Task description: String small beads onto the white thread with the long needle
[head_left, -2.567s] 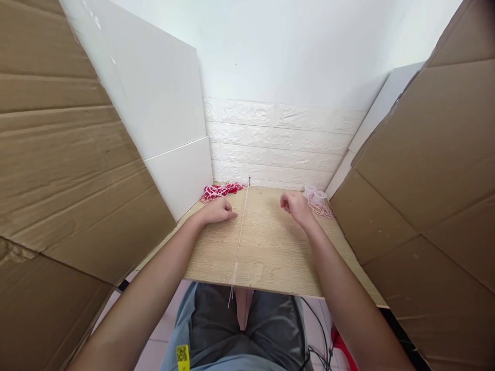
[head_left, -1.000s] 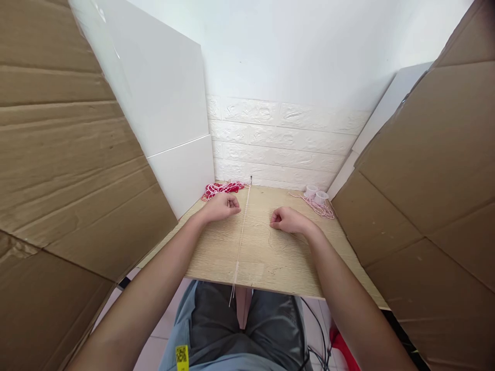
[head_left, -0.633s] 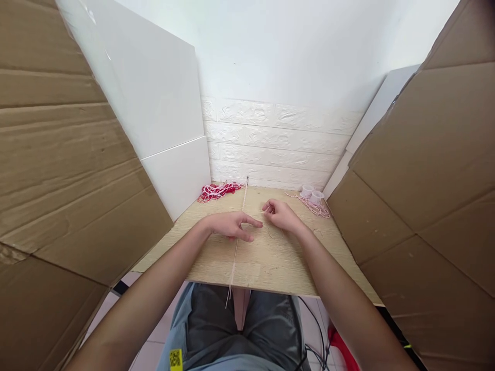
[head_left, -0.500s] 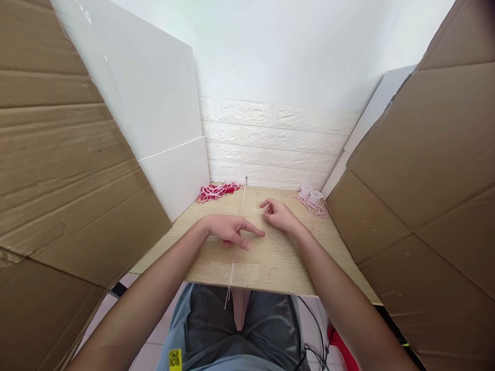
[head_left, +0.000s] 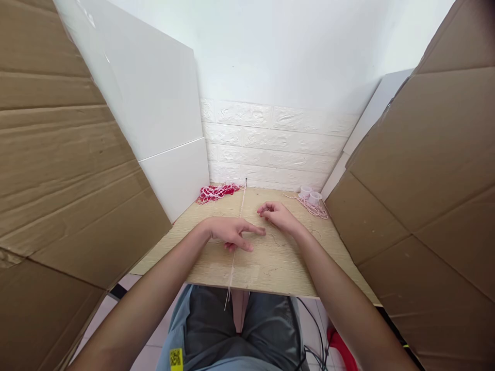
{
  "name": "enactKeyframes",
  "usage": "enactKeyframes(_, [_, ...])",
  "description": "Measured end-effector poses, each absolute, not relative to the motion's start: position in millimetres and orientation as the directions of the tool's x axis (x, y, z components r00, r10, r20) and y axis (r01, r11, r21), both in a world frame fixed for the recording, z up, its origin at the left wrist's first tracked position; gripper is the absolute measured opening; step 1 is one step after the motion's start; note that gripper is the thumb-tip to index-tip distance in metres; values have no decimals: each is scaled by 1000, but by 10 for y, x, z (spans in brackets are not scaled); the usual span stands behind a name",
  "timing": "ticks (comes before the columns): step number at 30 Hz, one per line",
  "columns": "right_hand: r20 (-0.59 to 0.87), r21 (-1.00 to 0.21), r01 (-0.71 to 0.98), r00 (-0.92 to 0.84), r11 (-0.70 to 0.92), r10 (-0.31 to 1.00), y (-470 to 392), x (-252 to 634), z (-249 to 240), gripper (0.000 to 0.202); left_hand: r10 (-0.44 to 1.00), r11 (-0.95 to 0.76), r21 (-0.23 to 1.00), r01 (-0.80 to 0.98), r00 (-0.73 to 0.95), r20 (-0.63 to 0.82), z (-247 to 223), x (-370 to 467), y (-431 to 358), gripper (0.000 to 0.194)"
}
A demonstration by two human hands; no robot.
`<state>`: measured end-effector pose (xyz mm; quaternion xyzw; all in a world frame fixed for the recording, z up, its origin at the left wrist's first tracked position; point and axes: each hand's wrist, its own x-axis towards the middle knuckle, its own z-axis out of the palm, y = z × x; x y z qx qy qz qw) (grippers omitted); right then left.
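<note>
A thin pale cord [head_left: 243,198] runs from a small dark fixing at the wall down the wooden board [head_left: 270,268], and its loose ends hang over the front edge. My left hand [head_left: 235,233] lies across this cord, index finger and thumb stretched to the right and apart, the other fingers partly hidden beneath. Just to the right and farther back, my right hand [head_left: 276,215] is curled, with thumb and index fingertip brought together; whatever may be between them is too small to see. Fine thread [head_left: 275,239] lies on the board below that hand.
At the back left lies a red and white bundle of cord [head_left: 216,192]. Two small clear cups [head_left: 314,198] stand at the back right beside pink-white cord [head_left: 315,209]. Cardboard panels [head_left: 69,170] flank both sides, and a white brick-pattern wall [head_left: 278,139] closes the back.
The fingers of my right hand have drawn together and moved slightly left. My left hand has shifted a little to the right, still over the cord.
</note>
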<state>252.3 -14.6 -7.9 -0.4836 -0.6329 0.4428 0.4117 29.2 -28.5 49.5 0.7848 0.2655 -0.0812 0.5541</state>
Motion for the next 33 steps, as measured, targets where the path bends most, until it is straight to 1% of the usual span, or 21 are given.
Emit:
enactKeyframes(2, [39, -984, 164, -179, 69, 983, -170, 2506, -56, 14, 255, -240, 835, 495, 862, -438, 518, 303, -314, 80])
enactKeyframes(3, [11, -992, 119, -178, 32, 984, -179, 2501, -48, 15, 253, -239, 841, 486, 867, -429, 525, 305, -319, 77])
enactKeyframes(4, [-12, -997, 74, -181, 1, 983, -184, 2498, -43, 17, 279, -235, 850, 471, 870, -405, 525, 306, -316, 72])
enactKeyframes(7, [-40, -998, -46, -207, -51, 977, -178, 2503, -42, 20, 471, -205, 894, 399, 840, -267, 496, 302, -272, 59])
enactKeyframes(9, [-45, -993, -94, -217, -67, 975, -170, 2510, -41, 23, 587, -191, 915, 355, 789, -183, 469, 297, -236, 57])
enactKeyframes(11, [-57, -989, -122, -210, -83, 976, -168, 2512, -31, 25, 637, -188, 926, 327, 759, -138, 454, 292, -218, 59])
enactKeyframes(12, [-61, -987, -131, -200, -89, 978, -172, 2510, -23, 26, 635, -189, 930, 316, 761, -130, 452, 291, -219, 59])
enactKeyframes(14, [-62, -984, -153, -192, -92, 979, -187, 2501, -1, 26, 589, -192, 933, 305, 796, -139, 455, 296, -237, 62])
enactKeyframes(17, [-50, -975, -199, -225, -97, 973, -215, 2483, 34, 27, 505, -192, 920, 342, 838, -206, 450, 326, -282, 72])
enactKeyframes(19, [-60, -970, -216, -248, -115, 967, -229, 2475, 51, 29, 483, -183, 908, 377, 839, -251, 428, 356, -304, 80])
enactKeyframes(23, [-75, -968, -215, -247, -130, 966, -243, 2465, 63, 30, 494, -167, 903, 396, 826, -270, 360, 418, -320, 90])
enactKeyframes(27, [-67, -963, -230, -296, -139, 953, -257, 2448, 62, 30, 526, -157, 900, 407, 806, -272, 318, 457, -329, 98])
enactKeyframes(30, [-67, -968, -209, -307, -137, 949, -266, 2436, 67, 29, 496, -176, 893, 415, 821, -284, 327, 459, -334, 98])
enactKeyframes(33, [-94, -971, -179, -314, -156, 945, -268, 2436, 78, 30, 392, -204, 880, 430, 859, -329, 357, 445, -342, 91])
